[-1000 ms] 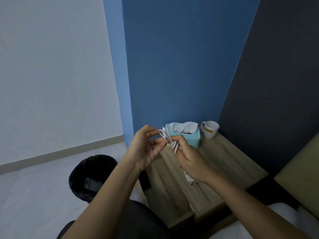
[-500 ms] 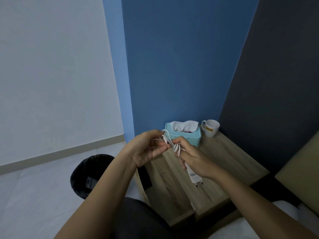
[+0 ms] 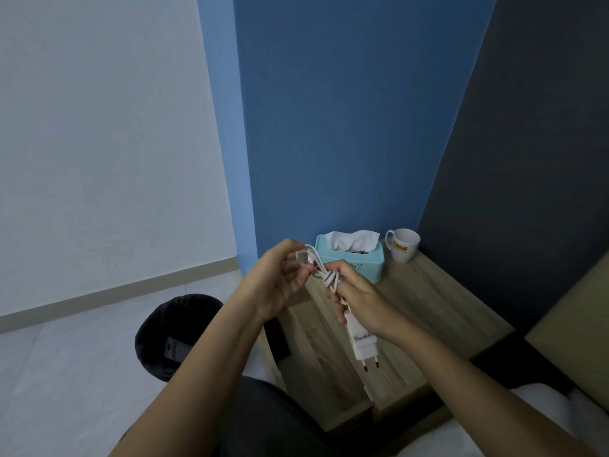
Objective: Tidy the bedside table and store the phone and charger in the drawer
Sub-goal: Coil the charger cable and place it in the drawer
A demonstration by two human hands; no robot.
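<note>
**Charger held over the bedside table, cable bundled**

Both hands are raised above the wooden bedside table (image 3: 438, 301). The right hand (image 3: 359, 296) is wrapped around the white charger (image 3: 361, 338), plug pins pointing down toward 6 o'clock. The left hand (image 3: 280, 282) pinches the looped white cable (image 3: 321, 267), fingers curled narrow around the coil. The bundle sits between the two hands, off the tabletop.

At 12 o'clock from the hands: a teal tissue box (image 3: 351, 258), tissue sticking up. At 1 o'clock, a white mug (image 3: 403, 244) near the wall corner. At 8 o'clock, on the floor beside the table, a black bin (image 3: 174, 338). Phone not made out.
</note>
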